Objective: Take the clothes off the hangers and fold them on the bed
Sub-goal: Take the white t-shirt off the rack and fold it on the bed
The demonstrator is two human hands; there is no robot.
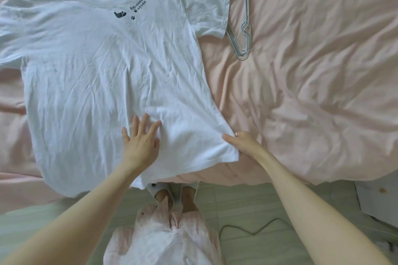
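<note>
Shirt: white T-shirt (103, 75) spread flat on the pink bed cover (312, 66), front side up, neck at the far end, bottom edge at the near edge of the bed.
Print: small black cats, paw marks and tiny words just under the neck.
Left hand: left hand (140, 142) lying flat on the lower part of the shirt, fingers straight and spread wide, pressing the cloth down.
Right hand: right hand (241, 142) at the shirt's lower right corner, thumb on top of the cloth, other fingers tucked under the edge, pinching the side hem.
Hangers: bunch of silver wire hangers (245, 17) lying on the bed cover to the right of the shirt, just beside its right sleeve, nothing hanging on them.
Floor: pale tiles (247, 204) below the bed, a dark cord (254, 229) curling across them, feet in white slippers (172, 189) tucked close to the bed.
</note>
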